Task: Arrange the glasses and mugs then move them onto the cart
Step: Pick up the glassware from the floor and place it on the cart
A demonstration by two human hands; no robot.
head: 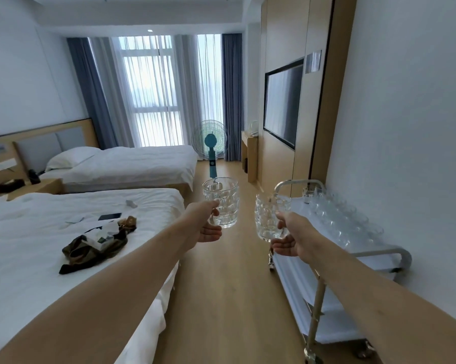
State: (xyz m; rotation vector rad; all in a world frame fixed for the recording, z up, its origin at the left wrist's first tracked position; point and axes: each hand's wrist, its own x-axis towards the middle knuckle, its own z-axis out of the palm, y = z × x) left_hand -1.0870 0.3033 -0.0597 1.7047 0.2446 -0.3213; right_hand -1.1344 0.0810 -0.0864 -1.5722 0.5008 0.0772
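My left hand [207, 222] holds a clear dimpled glass mug [224, 199] by its handle, upright over the wooden floor. My right hand [291, 237] holds a second dimpled glass mug [268, 216] by its handle, just left of the cart's front left corner. The white cart [374, 252] with a metal frame stands along the right wall. Several clear glasses [339, 216] stand in rows on its top shelf, toward the wall side.
Two white beds stand at the left; the near bed [37, 245] carries a dark bag, a phone and papers. A teal standing fan [209, 145] is at the far end of the aisle. A wall television [283, 103] hangs at the right. Wooden floor runs between bed and cart.
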